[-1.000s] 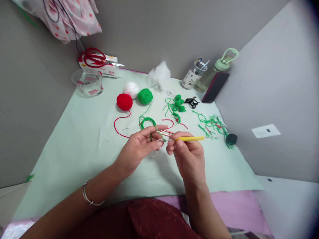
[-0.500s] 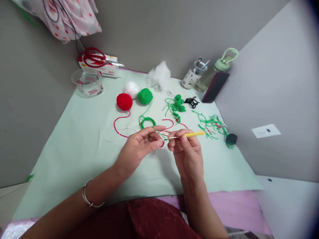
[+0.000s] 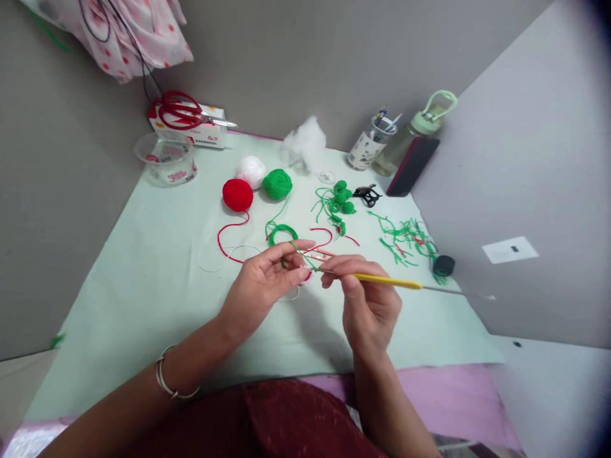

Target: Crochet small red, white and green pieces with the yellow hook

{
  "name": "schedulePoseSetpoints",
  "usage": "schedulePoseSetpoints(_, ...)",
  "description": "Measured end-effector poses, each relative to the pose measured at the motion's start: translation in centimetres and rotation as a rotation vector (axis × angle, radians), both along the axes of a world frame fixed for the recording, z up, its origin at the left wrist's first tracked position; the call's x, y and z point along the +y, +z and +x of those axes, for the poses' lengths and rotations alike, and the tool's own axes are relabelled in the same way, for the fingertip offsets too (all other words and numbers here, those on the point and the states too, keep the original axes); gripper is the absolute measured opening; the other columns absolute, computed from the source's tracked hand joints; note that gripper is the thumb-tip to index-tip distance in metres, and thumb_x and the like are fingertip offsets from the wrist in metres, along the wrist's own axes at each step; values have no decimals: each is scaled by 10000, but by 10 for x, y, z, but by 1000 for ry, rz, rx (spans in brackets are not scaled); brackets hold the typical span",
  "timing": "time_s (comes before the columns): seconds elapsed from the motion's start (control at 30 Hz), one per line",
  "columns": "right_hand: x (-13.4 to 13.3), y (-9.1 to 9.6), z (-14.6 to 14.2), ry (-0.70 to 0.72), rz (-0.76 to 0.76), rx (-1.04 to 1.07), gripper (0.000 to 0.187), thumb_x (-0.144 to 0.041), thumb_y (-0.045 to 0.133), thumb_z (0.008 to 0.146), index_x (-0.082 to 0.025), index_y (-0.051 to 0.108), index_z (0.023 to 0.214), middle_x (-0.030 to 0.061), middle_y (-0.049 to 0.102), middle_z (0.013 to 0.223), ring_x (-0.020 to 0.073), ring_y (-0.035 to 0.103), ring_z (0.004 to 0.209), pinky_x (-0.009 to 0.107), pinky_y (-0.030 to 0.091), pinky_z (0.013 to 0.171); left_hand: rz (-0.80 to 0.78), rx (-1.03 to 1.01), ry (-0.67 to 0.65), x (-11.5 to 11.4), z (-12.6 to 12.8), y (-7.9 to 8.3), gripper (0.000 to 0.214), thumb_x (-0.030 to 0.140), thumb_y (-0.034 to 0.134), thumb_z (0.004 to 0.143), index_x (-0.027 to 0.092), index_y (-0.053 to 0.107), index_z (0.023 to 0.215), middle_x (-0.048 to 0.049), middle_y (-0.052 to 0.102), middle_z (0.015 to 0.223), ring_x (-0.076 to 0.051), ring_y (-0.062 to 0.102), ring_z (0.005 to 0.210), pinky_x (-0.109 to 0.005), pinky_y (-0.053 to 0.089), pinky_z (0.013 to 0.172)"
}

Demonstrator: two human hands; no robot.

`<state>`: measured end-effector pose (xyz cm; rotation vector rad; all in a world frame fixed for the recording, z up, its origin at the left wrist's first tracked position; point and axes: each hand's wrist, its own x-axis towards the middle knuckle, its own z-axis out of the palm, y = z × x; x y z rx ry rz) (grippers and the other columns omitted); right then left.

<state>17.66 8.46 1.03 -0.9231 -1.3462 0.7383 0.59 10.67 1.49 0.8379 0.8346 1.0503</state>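
Note:
My left hand [image 3: 267, 283] is closed in a pinch on a strand of green yarn [image 3: 281, 232] and a tiny crochet piece, above the pale green mat [image 3: 143, 280]. The strand loops back to a green yarn ball [image 3: 277, 184]. My right hand [image 3: 367, 299] grips a yellow-handled crochet hook [image 3: 386, 280], its metal tip meeting the piece at my left fingertips and its far end pointing right. A red yarn ball [image 3: 237, 194] and a white yarn ball [image 3: 251, 170] lie beyond, with a red strand [image 3: 229, 235] trailing toward me.
Red scissors [image 3: 184, 111] rest on a box beside a clear plastic tub [image 3: 167, 158] at the back left. White stuffing [image 3: 305, 143], a pen jar [image 3: 368, 145], a bottle [image 3: 415, 130], a dark phone [image 3: 413, 166], a black hair clip [image 3: 366, 194], green crochet bits [image 3: 341, 198], yarn scraps [image 3: 405, 240].
My right hand has turned and dropped slightly, swinging the hook's handle out to the right and lower, so more of the shaft shows. My left hand keeps its pinch in place.

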Motion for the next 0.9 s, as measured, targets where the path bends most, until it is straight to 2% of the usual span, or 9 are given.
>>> schedulePoseSetpoints(0.17,-5,0,-2,-57,163,-279,254,-103,582,1002,-280,749,1076,48,772,940,226,730,928,420,610,830,6,21,54,-2,2,0,344,268,872,829,244,814,1168,18,638,861,-117,609,819,-249,511,799)
schedulePoseSetpoints(0.3,-10,-12,-1,-143,275,-466,394,-65,605,971,-329,726,1237,69,792,1091,223,751,935,382,633,751,21,-2,82,-4,5,2,361,255,883,818,241,804,1170,27,631,840,-111,611,809,-236,523,793)
schedulePoseSetpoints(0.43,-13,-25,-4,-284,419,-620,542,-73,704,922,-385,700,1365,59,787,1127,230,758,952,370,646,744,3,-72,39,-8,8,5,446,252,883,823,264,772,1255,32,628,839,-117,606,823,-244,526,824)
schedulePoseSetpoints(0.5,-12,-26,-7,-351,439,-584,526,-78,724,915,-411,734,1321,52,770,1124,226,749,948,375,644,746,-14,-111,1,-9,9,5,453,261,876,835,260,765,1275,24,638,843,-133,618,854,-267,525,869)
schedulePoseSetpoints(0.57,-10,-21,-8,-338,366,-456,467,-90,716,931,-433,772,1242,42,760,1113,222,740,955,389,638,768,-33,-142,-45,-9,9,3,460,248,871,840,253,762,1286,13,653,849,-148,628,881,-288,517,898)
schedulePoseSetpoints(0.73,0,-7,1,-40,53,-70,196,-218,702,980,-351,827,1052,47,780,995,224,736,972,401,616,839,-34,-190,-142,-1,5,2,407,280,858,857,230,773,1252,-1,646,883,-134,602,793,-306,512,832)
schedulePoseSetpoints(0.83,5,-8,8,68,-30,67,136,-265,720,976,-341,825,1016,38,790,989,215,734,987,400,600,894,5,-174,-194,0,4,6,451,321,813,906,228,713,1336,-21,664,959,-134,601,799,-305,502,801)
schedulePoseSetpoints(0.9,7,-10,9,93,-49,108,125,-273,725,972,-338,823,1014,37,793,1006,208,733,990,389,597,891,33,-138,-259,0,5,8,508,318,766,947,225,640,1430,-11,662,907,-130,594,769,-295,488,769)
